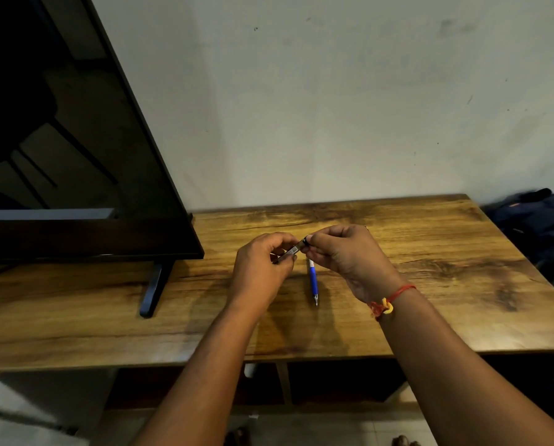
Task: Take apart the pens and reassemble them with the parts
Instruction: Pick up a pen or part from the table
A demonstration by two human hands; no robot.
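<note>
Above the table [398,252], left hand [262,268] grips a dark pen [290,252]; right hand [340,249] fingers pinch its end.

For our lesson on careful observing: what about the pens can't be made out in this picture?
Head view: dark pen, mostly hidden inside the left hand and right hand.
Head view: its label, too small to read.
Head view: blue pen, far end hidden behind the right hand.

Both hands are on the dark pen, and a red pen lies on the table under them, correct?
Not red: the head view shows a blue pen lying on the table. The rest holds: the left hand and right hand both grip the dark pen above it.
</note>
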